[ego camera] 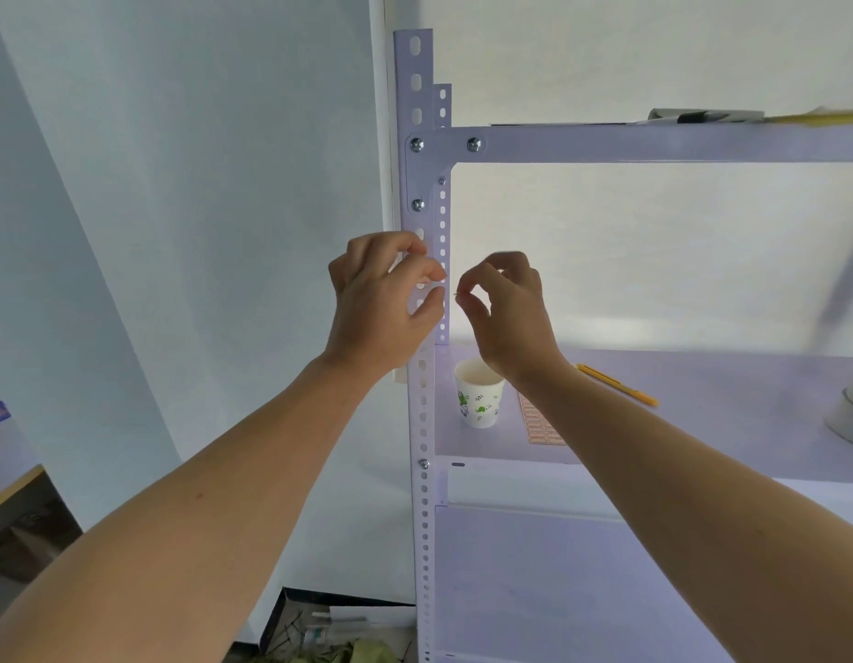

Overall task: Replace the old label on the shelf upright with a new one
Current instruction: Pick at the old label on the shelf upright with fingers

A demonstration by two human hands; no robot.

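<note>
- The left hand (381, 299) is raised in front of the pale lilac perforated metal shelf upright (422, 423). Its fingers are curled, and the thumb and forefinger tips nearly meet on the upright's front face.
- A small pinkish patch (423, 280) shows on the upright between those fingers. It is too hidden to tell whether it is a label, or whether the hand is pinching it.
- The right hand (503, 313) is held just right of the upright, not touching it. The thumb and forefinger pinch a tiny scrap (457, 293), too small to identify, and the other fingers are curled.
- The upright stands at the left front corner of the rack, bolted to a horizontal lilac rail (654, 143) above the hands.
- On the lilac shelf board (726, 423) below the hands, a white paper cup with green leaf print (479, 399) stands near the upright.
- A pinkish-orange sheet of small labels (542, 425) lies flat just right of the cup, partly hidden by the right forearm.
- A yellow utility knife (616, 384) lies farther back on the board.
</note>
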